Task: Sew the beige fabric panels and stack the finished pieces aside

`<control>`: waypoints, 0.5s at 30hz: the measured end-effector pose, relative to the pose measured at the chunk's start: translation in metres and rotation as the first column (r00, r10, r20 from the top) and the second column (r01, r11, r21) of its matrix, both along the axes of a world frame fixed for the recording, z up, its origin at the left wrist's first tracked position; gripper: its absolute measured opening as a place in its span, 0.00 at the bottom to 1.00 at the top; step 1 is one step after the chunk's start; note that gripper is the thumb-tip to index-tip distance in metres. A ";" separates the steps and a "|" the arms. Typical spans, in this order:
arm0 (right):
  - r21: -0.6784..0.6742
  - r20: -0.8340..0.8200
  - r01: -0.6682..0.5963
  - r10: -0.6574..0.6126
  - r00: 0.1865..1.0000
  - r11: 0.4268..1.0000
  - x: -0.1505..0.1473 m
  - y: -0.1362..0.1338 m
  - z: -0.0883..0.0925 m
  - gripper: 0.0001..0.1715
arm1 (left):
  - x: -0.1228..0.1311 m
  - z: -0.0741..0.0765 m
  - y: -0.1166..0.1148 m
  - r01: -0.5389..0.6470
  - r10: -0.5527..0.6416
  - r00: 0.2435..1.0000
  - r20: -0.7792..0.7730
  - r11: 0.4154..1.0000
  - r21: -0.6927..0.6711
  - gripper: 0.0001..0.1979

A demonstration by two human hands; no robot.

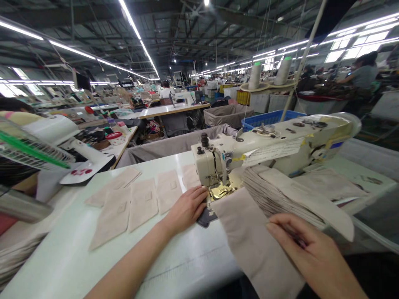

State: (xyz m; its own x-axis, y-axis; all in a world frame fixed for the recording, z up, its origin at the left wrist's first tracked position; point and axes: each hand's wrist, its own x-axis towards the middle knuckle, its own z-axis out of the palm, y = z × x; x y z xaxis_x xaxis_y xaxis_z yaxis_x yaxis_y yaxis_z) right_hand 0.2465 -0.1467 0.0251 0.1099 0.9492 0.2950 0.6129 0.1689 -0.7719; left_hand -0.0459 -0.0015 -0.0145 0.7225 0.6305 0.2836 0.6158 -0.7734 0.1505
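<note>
My right hand [308,249] pinches the edge of a beige fabric piece [252,236] between thumb and fingers. A small dark object, too hidden to name, shows inside its curled fingers. The fabric's far end reaches the needle area of a white sewing machine [212,162], and its near end hangs past the table edge. My left hand [185,209] lies flat beside the presser foot, fingers stretched toward it; what is under the fingertips is hidden. Left of it, several beige pocket-shaped pieces [141,205] with small stitched tabs lie in a row on the pale table [174,257].
Behind my right hand, a stack of beige fabric strips [271,195] lies under the machine arm. Two thread cones [255,76] stand above. A white fan [52,133] is at left. Beyond the table are a blue basket [264,118] and a fabric-lined bin [229,114].
</note>
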 end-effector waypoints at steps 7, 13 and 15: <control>0.115 -0.031 -0.204 0.209 0.977 0.972 -0.030 -0.003 -0.022 0.08 | -0.013 -0.001 -0.003 -0.070 0.069 0.997 -0.025 0.997 -0.038 0.20; 0.077 -0.126 -0.382 0.389 0.912 0.921 -0.027 -0.007 -0.010 0.09 | -0.019 0.020 -0.026 -0.245 0.250 0.968 0.029 0.961 -0.131 0.17; 0.055 -0.169 -0.429 0.431 0.886 0.902 -0.032 -0.006 -0.010 0.10 | -0.008 0.026 -0.037 -0.253 0.328 0.929 0.171 0.901 -0.353 0.21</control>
State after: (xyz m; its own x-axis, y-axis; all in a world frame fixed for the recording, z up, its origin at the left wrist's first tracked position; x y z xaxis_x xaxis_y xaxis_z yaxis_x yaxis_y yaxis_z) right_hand 0.2146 -0.1531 0.0151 -0.2573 0.9104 0.3241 0.3344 0.3985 -0.8540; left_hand -0.0535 -0.0382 0.0119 0.4353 0.8857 0.1615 0.7273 -0.4517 0.5168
